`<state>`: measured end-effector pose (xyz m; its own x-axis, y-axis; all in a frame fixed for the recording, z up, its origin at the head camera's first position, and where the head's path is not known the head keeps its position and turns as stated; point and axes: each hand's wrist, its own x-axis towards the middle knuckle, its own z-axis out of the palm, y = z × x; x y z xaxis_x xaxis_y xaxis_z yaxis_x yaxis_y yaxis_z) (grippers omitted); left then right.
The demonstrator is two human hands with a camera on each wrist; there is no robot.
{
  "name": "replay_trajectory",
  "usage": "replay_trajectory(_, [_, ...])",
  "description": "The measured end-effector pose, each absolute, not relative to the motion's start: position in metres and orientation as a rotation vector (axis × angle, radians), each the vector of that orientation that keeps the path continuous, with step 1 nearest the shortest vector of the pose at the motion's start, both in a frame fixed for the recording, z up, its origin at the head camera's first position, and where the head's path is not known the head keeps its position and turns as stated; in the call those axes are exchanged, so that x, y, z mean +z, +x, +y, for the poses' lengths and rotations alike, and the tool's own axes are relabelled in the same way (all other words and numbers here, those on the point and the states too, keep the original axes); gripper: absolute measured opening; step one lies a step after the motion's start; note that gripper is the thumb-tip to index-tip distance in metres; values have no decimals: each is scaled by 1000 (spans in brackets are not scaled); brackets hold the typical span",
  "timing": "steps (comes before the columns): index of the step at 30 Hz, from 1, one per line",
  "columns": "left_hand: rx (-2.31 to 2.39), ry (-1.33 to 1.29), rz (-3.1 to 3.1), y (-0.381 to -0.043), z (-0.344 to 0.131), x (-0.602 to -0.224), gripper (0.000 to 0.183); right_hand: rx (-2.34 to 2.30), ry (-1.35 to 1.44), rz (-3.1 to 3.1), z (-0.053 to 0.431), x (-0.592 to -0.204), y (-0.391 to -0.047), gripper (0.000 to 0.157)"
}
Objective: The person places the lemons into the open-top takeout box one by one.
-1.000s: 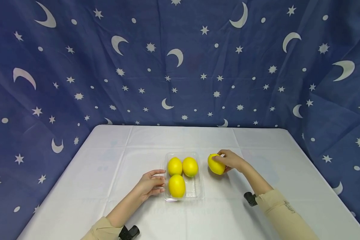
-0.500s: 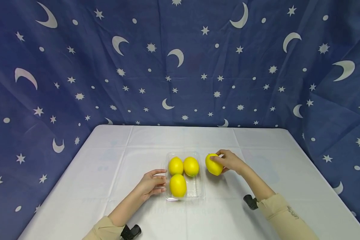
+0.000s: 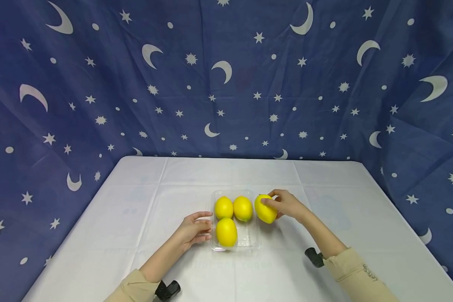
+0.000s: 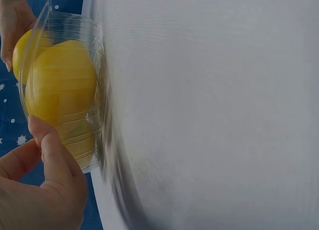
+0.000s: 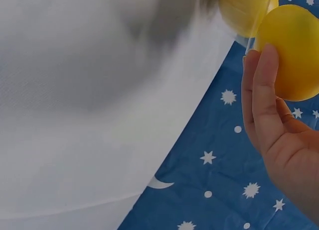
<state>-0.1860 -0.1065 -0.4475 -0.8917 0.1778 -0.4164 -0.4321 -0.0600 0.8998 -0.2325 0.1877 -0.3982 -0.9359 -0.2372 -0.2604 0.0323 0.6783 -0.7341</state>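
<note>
A clear plastic container [image 3: 246,242] stands mid-table with three yellow lemons inside: one at back left [image 3: 224,207], another at back right [image 3: 243,209], and a third lemon [image 3: 226,233] at front left. Its front right part holds no lemon. Fingers relaxed, my left hand [image 3: 192,230] touches the container's left side; in the left wrist view a fingertip [image 4: 36,124] lies right at the rim. My right hand [image 3: 290,205] grips a fourth-corner-side lemon [image 3: 264,212] between thumb and fingers, beside the container's right rim. In the right wrist view this lemon [image 5: 294,56] overlaps the container's edge.
A white cloth covers the table [image 3: 166,176], whose back edge meets a blue curtain [image 3: 249,75] with moons and stars. Black wrist cameras sit at both cuffs, the left camera [image 3: 168,290] and the right camera [image 3: 314,256] low over the cloth.
My right hand has carried its lemon leftward, up to the container's right rim. The container and my left hand have shifted slightly to the right.
</note>
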Motion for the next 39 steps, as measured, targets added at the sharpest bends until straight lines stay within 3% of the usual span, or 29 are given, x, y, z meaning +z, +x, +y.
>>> replay_trajectory(28, [2001, -276, 1811, -188, -103, -449, 44, -1119, -317, 2581, 157, -397, -208, 45])
replay_trajectory(39, [2003, -273, 1812, -189, -103, -449, 43, -811, -353, 2867, 129, -397, -190, 49])
